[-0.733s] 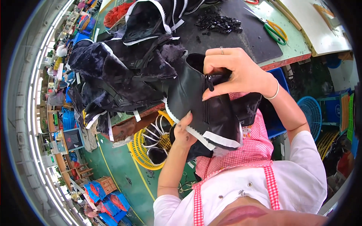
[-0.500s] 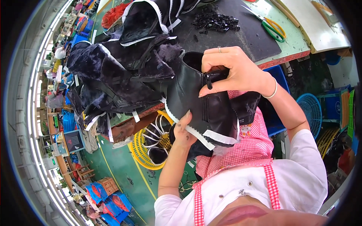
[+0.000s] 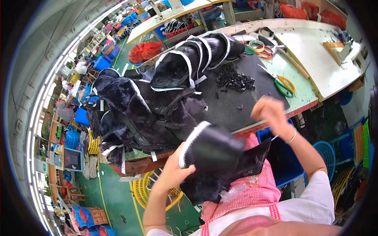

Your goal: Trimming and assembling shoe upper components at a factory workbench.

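My left hand (image 3: pixel 170 168) is closed on the white-taped edge of a black boot upper (image 3: pixel 220 147). The upper is tilted over my lap, with its dark furry lining hanging below. My right hand (image 3: pixel 271 114) is off the upper, raised by the table's front edge, its fingers curled but smeared by motion. Whether anything is in them cannot be made out. Beyond that hand lies a heap of small shiny black pieces (image 3: pixel 236 78) on a dark mat (image 3: pixel 220 112). The upper's zipper does not show from this side.
More black uppers (image 3: pixel 126 94) with furry linings lie piled at the table's left, others nested (image 3: pixel 177 67) behind. Scissors (image 3: pixel 284 86) with green and yellow handles rest on the right. A blue bin (image 3: pixel 281 165) stands below the edge, a yellow basket (image 3: pixel 141 192) on the floor.
My right hand has let go of the zipper and moved right, away from the boot upper. My left hand has turned the upper over, moving left and lower. The view now takes in more tabletop.
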A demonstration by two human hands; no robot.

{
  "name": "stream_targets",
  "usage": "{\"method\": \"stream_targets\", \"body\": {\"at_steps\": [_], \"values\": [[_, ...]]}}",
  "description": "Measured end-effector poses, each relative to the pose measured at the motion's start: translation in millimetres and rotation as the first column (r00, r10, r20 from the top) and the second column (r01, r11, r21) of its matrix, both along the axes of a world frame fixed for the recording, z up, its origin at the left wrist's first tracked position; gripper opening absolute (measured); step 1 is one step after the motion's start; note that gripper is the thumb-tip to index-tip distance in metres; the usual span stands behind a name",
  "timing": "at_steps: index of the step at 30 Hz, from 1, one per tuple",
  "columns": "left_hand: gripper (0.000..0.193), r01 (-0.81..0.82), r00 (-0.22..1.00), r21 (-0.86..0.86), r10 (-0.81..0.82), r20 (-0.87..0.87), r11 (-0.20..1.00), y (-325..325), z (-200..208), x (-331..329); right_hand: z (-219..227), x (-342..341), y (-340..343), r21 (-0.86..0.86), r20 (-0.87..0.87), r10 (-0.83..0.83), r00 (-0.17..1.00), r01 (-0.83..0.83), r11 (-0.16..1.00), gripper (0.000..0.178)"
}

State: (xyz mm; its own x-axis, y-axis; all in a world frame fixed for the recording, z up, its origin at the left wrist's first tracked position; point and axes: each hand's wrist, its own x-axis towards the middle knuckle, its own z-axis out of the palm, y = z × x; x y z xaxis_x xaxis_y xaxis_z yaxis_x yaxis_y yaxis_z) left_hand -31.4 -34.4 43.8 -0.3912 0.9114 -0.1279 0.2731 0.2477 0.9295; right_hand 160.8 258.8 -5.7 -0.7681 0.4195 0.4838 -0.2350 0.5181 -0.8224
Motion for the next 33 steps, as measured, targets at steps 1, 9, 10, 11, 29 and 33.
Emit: {"method": "stream_targets", "body": {"at_steps": [1,9,10,11,29,33], "values": [[0.063,0.141,0.976,-0.12,-0.158,-0.148,0.983,2,15,-6,-5,10,26,-0.088,0.075,-0.243,0.967,0.249,0.964,0.012],[0.058,0.541,0.486,-0.473,-0.718,-0.499,0.695,18,-29,13,-79,62,164,0.664,0.437,-0.788,0.435,0.435,0.608,0.037],[0.058,0.543,0.489,-0.471,-0.718,-0.495,0.695,15,-34,16,-75,64,168,0.659,0.489,-0.757,0.434,0.384,0.647,0.036],[0.06,0.517,0.47,-0.425,-0.661,-0.585,0.743,16,-33,17,-72,68,167,0.65,0.544,-0.725,0.423,0.334,0.683,0.036],[0.037,0.499,0.658,-0.085,-0.441,-0.61,0.862,30,-77,-27,-77,-24,-84,-0.614,0.153,0.483,0.862,-0.3,0.73,0.035],[0.041,0.448,0.683,-0.073,-0.394,-0.616,0.891,15,-76,-22,-61,-29,-91,-0.524,0.297,0.371,0.88,-0.175,0.834,0.029]]}}
